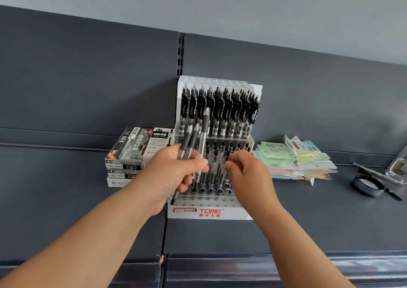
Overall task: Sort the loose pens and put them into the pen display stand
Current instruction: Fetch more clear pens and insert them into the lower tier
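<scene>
Most of the pen display stand (211,213) is stocked. The upper tier is full, with a dense row of black-clipped pens (220,109) standing upright. The lower tier is only partly filled, and several front holes (211,190) are empty. Judgement: task well advanced, not finished.

Stand sits on the dark shelf (66,188) against the back panel, just right of a stack of pen boxes (130,155).

Left hand (176,173) grips a bundle of loose pens (203,131), about three. Its fingers wrap round the barrels, tips pointing up, in front of the stand's left side. These are not yet placed.

Right hand (246,173) has its fingers curled, with thumb and forefinger drawn together at the pens in the lower tier. Whether a pen is actually pinched cannot be told.

Loose pens look slim and smooth, with clear barrels and dark grey rubber grips. They would likely slide against each other in a loose hold.
</scene>
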A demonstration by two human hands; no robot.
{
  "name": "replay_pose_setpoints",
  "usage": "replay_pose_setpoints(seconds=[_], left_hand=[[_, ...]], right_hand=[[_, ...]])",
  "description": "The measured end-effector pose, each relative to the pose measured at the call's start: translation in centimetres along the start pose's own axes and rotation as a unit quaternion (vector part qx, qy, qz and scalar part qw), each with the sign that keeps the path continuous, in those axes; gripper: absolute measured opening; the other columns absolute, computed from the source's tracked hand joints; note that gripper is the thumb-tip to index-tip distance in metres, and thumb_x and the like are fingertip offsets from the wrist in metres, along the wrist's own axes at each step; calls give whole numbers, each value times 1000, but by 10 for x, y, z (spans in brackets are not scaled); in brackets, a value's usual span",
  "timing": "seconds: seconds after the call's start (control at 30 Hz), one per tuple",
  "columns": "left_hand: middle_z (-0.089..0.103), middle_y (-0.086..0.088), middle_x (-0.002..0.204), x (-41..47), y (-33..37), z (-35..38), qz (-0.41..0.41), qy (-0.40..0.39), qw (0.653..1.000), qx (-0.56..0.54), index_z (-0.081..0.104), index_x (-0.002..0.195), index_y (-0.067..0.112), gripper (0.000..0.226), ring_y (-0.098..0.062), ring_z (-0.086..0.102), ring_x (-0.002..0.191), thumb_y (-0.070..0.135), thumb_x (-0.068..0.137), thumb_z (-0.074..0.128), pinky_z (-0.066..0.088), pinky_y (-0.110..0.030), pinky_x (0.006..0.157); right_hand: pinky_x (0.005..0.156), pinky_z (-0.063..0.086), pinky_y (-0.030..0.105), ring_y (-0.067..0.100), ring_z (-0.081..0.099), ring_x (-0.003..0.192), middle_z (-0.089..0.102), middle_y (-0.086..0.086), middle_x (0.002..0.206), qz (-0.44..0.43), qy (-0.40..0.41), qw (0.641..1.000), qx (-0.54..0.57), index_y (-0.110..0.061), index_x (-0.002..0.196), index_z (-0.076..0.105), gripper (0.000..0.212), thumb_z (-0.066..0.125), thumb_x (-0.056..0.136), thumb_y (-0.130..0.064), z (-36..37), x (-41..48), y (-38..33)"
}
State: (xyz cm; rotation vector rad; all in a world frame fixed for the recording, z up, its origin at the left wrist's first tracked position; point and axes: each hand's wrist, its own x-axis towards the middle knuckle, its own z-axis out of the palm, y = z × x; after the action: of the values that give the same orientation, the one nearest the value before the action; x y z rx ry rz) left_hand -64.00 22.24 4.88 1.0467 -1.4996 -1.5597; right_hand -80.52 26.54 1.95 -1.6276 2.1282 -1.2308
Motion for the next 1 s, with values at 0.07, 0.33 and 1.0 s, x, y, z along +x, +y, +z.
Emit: replay_pose_setpoints(seconds=[0.07, 0.33, 1.0], left_hand=[[75, -4, 82, -1, 1, 0, -3, -7, 1000, 2, 60, 94, 12, 12, -6, 43, 47, 12, 84, 68, 37, -19, 44], [71, -6, 75, -4, 7, 7, -6, -53, 998, 35, 63, 90, 14, 14, -7, 38, 43, 15, 79, 72, 33, -20, 42], [67, -10, 74, -3, 19, 38, 149, 21, 986, 67, 62, 82, 10, 9, -4, 44, 46, 17, 83, 68, 37, -19, 46]], right_hand=[[59, 51, 34, 15, 59, 65, 62, -5, 70, 15, -8, 1000, 2, -22, 89, 60, 8, 54, 94, -22, -3, 2, -1], [58, 45, 19, 8, 59, 63, 64, -6, 80, 21, 60, 977, 201, -28, 94, 57, 2, 58, 92, -26, -26, -2, -32], [72, 48, 13, -3, 60, 81, 66, -19, 87, -76, -12, 994, 71, -34, 95, 66, 16, 59, 91, -20, -52, -17, -17]])
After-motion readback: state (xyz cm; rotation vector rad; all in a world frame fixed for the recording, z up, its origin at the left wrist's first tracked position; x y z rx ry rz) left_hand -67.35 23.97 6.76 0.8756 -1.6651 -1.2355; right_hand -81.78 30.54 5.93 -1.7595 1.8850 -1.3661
